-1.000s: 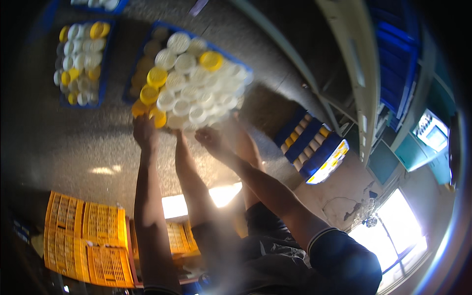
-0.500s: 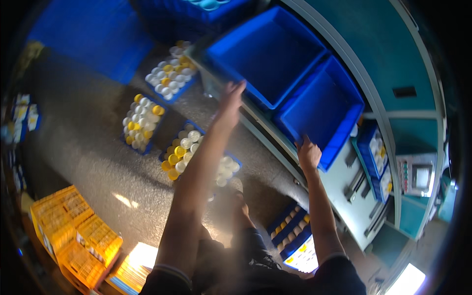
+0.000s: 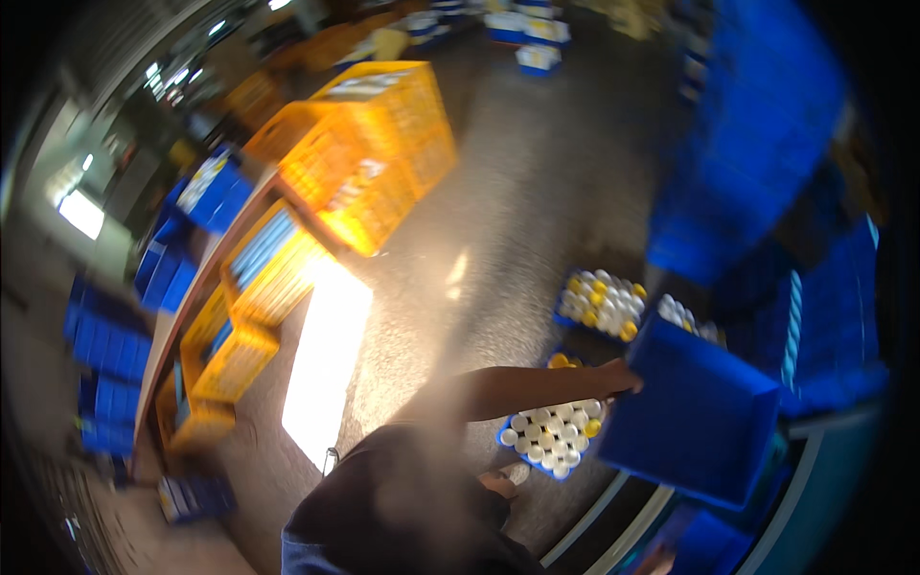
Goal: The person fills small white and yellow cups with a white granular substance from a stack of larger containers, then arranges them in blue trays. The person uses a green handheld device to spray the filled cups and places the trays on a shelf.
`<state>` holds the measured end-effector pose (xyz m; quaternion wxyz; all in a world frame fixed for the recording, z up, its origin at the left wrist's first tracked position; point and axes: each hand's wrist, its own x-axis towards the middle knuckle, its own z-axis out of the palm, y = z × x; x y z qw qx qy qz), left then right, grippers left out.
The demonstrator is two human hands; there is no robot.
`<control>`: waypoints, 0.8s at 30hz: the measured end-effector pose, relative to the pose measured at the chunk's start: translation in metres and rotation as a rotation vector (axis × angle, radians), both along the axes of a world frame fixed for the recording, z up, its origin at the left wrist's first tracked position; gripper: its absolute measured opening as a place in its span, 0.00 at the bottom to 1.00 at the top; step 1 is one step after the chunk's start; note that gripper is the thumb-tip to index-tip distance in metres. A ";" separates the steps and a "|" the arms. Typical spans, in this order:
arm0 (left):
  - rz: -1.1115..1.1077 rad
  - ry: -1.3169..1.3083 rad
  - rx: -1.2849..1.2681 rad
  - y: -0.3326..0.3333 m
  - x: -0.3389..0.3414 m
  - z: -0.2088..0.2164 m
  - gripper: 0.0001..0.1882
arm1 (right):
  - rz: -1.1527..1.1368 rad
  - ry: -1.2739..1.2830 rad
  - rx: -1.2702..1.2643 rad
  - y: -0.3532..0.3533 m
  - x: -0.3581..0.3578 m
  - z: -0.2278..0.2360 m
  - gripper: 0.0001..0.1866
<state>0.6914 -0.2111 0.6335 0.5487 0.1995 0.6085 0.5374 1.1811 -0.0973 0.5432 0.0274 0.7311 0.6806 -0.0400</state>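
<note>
A blue plastic bin, with nothing visible inside, hangs tilted at the right. My left hand is closed on its left edge, the arm stretched out across the view. Low at the right edge of my body, part of my right hand shows beside another blue bin; its fingers are blurred and cut off by the frame. Under my left forearm lies a blue tray of white and yellow round caps or jars, partly hidden by the arm.
More trays of white and yellow round pieces lie on the floor beyond. Stacked yellow crates stand at the upper left, with further yellow crates along a ledge. Tall blue stacks rise at the upper right. A metal rail edges the machine.
My view has swung left, toward the yellow crates. My left hand, free before, has taken hold of a blue bin, which is now lifted and tilted off the machine table.
</note>
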 end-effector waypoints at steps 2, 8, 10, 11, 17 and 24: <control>0.175 -0.035 -0.078 -0.137 -0.061 0.000 0.08 | 0.083 -0.016 0.095 -0.023 -0.046 0.023 0.24; 0.791 0.087 -0.445 -0.518 -0.092 -0.016 0.15 | 0.331 -0.021 0.176 -0.151 -0.210 0.060 0.28; 1.119 0.047 -0.487 -0.615 -0.076 -0.016 0.12 | 0.433 -0.010 0.160 -0.198 -0.277 0.073 0.29; 1.248 0.047 -0.318 -0.659 -0.056 -0.016 0.11 | 0.515 0.036 0.143 -0.217 -0.314 0.081 0.29; 1.923 0.147 -0.013 -0.824 -0.035 0.003 0.10 | 0.943 0.810 -0.655 -0.358 -0.577 0.144 0.32; 2.396 0.176 0.521 -0.969 -0.117 0.077 0.12 | 2.113 0.705 -0.184 -0.587 -0.896 0.158 0.25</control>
